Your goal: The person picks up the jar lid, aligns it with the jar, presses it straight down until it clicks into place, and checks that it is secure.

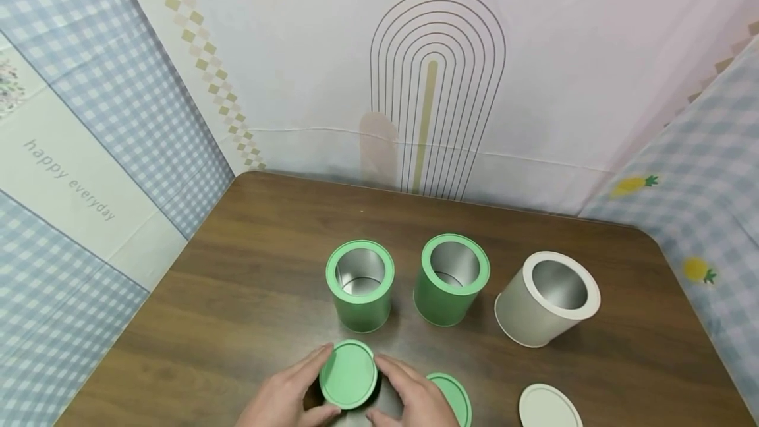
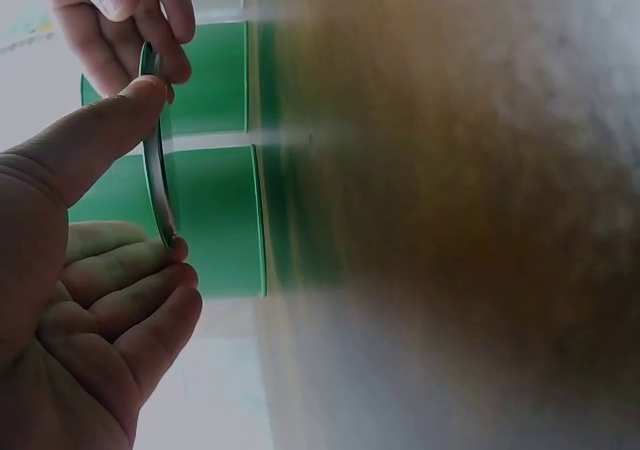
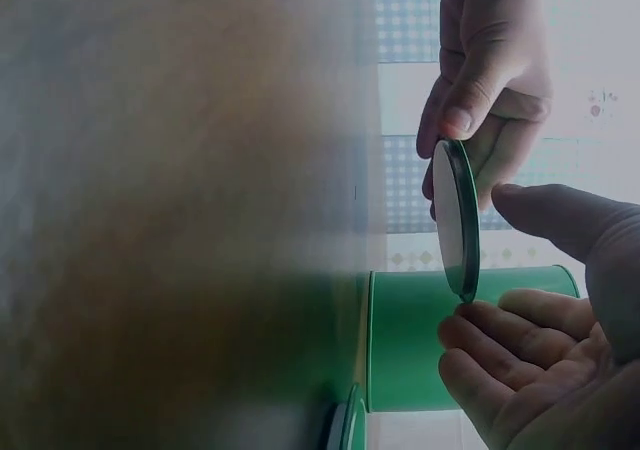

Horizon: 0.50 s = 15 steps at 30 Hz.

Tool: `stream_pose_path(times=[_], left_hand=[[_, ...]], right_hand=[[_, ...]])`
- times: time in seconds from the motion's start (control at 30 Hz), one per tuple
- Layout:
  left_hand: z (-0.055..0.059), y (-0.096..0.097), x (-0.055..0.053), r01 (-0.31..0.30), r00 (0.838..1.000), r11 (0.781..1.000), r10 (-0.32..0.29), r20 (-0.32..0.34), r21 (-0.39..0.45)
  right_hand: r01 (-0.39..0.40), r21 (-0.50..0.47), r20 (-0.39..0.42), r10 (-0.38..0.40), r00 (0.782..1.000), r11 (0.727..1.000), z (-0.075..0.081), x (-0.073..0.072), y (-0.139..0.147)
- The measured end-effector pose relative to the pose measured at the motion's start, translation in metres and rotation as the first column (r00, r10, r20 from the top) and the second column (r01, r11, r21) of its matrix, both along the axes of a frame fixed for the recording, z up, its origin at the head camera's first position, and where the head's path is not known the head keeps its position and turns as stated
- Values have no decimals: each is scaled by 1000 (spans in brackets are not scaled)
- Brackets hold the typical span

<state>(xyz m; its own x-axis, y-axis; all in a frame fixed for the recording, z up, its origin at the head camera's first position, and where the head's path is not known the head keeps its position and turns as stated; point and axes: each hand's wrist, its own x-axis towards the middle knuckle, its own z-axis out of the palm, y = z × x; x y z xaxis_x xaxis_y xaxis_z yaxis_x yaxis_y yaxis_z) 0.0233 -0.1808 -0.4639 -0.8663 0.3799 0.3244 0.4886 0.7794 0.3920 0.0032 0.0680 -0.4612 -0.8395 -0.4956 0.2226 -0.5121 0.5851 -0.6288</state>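
Raised above the table, a round green lid (image 1: 348, 374) lies roughly level between both hands. My left hand (image 1: 284, 391) grips it by the edge, thumb on the near side and fingers opposite. At its right edge, fingertips of my right hand (image 1: 415, 394) touch the rim with fairly straight fingers; the right thumb (image 3: 540, 210) stands a little off it. Just beyond the lid is an open green can (image 1: 363, 315), upright, with a second open green can (image 1: 439, 302) to its right.
An open white can (image 1: 528, 315) stands right of the green ones. Another green lid (image 1: 455, 400) lies flat beside my right hand, partly hidden by it. Farther right, a white lid (image 1: 548, 407) rests on the wooden table (image 1: 237, 295). Patterned cloth (image 1: 296, 71) hangs behind.
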Motion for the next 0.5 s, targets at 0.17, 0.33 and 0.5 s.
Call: stream_pose_path(times=[0.17,0.33,0.5], left_hand=[[1,0,1,-11,1000,1000,11,-22,8],[0,1,2,-19,996,999,22,-87,25],[3,4,5,-59,995,998,62,-77,34]], right_hand=[[6,-30,-101,-9,995,1000,-4,0,-2],[9,-51,-213,-20,977,999,-10,0,-4],[30,-75,-294,-51,954,997,-13,-1,-6]])
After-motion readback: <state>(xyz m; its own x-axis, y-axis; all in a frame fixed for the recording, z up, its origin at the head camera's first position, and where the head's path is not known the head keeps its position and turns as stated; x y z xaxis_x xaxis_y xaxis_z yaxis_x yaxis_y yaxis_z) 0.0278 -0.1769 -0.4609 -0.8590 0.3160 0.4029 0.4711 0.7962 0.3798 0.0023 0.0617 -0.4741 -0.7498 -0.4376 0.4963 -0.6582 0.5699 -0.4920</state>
